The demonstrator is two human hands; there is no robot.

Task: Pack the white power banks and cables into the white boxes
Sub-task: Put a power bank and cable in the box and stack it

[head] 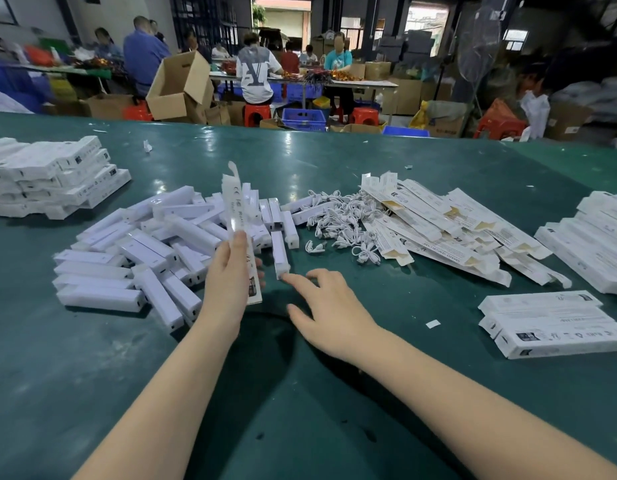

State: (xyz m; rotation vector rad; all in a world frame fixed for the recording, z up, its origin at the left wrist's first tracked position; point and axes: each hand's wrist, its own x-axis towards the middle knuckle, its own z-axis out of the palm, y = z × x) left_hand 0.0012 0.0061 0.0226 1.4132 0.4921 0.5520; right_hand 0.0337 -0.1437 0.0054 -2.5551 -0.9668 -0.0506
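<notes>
Partly hidden, left hand grips box — right hand spread, touching power bank.

A green table carries heaped power banks, coiled cables, flat boxes and stacked boxes.

Left hand holds an upright white box, top flap open, grip around its lower part. Right hand open, fingers spread, index fingertip touching the near end of a white power bank lying on the green counter. Power bank pile left of centre, coiled white cables beside it, flat boxes right. Packed box stacks far left and near right.
</notes>
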